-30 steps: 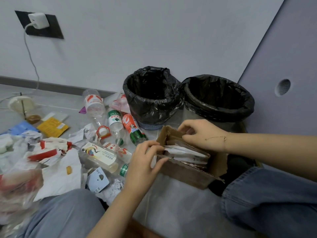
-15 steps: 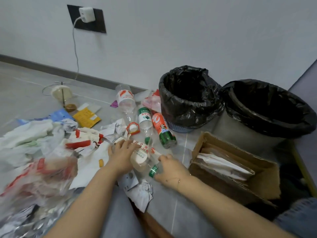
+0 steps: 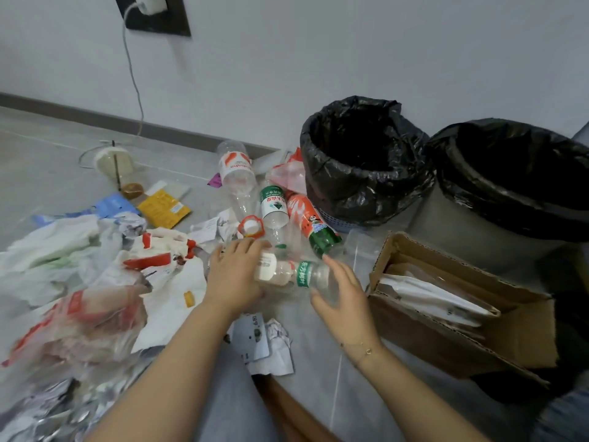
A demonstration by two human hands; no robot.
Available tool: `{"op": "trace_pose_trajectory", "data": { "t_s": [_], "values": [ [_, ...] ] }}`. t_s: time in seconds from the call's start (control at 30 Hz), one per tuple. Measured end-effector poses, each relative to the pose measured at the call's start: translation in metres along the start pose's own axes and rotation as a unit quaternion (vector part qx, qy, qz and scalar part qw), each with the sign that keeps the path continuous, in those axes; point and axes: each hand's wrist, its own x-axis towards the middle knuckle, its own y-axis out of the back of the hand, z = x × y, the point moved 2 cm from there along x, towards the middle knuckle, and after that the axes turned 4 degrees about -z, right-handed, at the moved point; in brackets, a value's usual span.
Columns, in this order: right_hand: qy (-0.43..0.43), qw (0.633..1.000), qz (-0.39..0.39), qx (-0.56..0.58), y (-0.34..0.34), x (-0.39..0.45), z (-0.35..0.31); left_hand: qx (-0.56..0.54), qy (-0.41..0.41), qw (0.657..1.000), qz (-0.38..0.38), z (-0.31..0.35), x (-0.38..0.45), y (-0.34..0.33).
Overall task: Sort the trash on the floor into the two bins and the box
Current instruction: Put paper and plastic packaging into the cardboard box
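Trash lies strewn over the grey floor. My left hand (image 3: 234, 277) grips a small bottle with a white label and milky contents (image 3: 271, 271), lifted just off the pile. Beside it, my right hand (image 3: 342, 296) curls round a clear bottle with a green label (image 3: 310, 275). Two bins lined with black bags stand by the wall: the left bin (image 3: 322, 161) and the right bin (image 3: 471, 199). An open cardboard box (image 3: 452, 342) holding flat white paper sits in front of the right bin.
More bottles lie near the left bin: a clear one with a red-white label (image 3: 236, 172), a green-labelled one (image 3: 273, 202), a red-green one (image 3: 310, 223). Crumpled paper and plastic bags (image 3: 73, 317) fill the left floor. A yellow packet (image 3: 164, 207) and a cup (image 3: 114, 161) lie farther back.
Both hands left the cardboard box, moved left to the pile and took hold of one bottle each, now lifting them slightly. The view has swung left.
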Motion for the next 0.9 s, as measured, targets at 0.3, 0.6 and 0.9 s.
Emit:
{"op": "trace_pose_trajectory", "data": {
  "t_s": [0.3,0.6,0.9],
  "values": [
    [-0.022,1.000,0.004,0.011,0.006,-0.003,-0.023,-0.499,0.192,0.828,0.170,-0.023,-0.015,0.028],
    [-0.094,0.967,-0.217,-0.095,-0.071,-0.010,-0.019,-0.658,0.211,0.706,0.156,-0.038,-0.033,0.033],
    [-0.183,0.959,-0.215,0.038,-0.100,-0.003,-0.009,-0.681,0.212,0.689,0.126,-0.043,-0.028,0.028]
  ]
}}
